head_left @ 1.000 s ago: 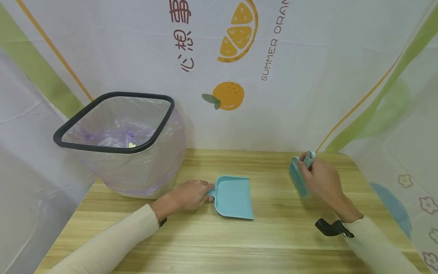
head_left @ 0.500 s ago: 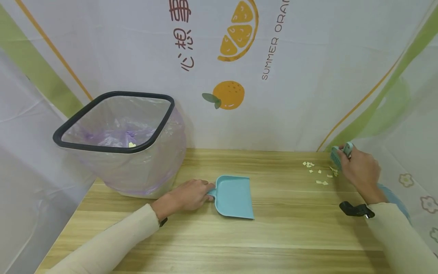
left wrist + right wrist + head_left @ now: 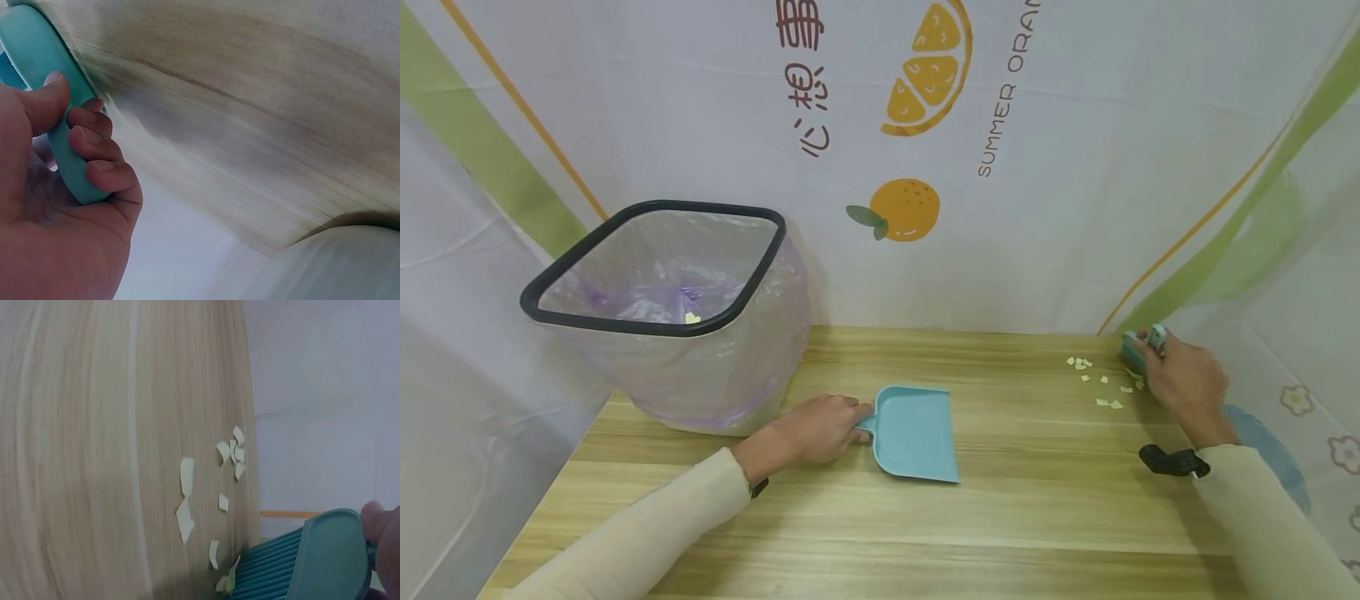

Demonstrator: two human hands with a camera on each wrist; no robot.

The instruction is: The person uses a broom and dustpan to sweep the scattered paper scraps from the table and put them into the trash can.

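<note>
A light-blue dustpan [image 3: 916, 435] lies on the wooden table, its wide edge facing right. My left hand [image 3: 822, 427] grips its handle; in the left wrist view the fingers of that hand [image 3: 75, 156] curl round the teal handle [image 3: 75, 164]. At the table's back right, my right hand [image 3: 1187, 379] holds a teal brush [image 3: 1133, 353]. Several small pale-yellow scraps [image 3: 1103, 379] lie scattered just left of the brush. The right wrist view shows the brush's bristles [image 3: 269, 565] touching a scrap [image 3: 229, 579], with part of the right hand [image 3: 384, 544] at the edge.
A bin [image 3: 700, 375] with a black rim and a clear purplish liner stands at the table's back left, a pale-yellow piece [image 3: 692, 317] inside. White printed cloth [image 3: 1045, 208] hangs behind the table and at both sides.
My right hand and the brush have moved right from above the scrap area, uncovering the scraps, then shifted slightly back left. The left hand and dustpan have stayed in place.
</note>
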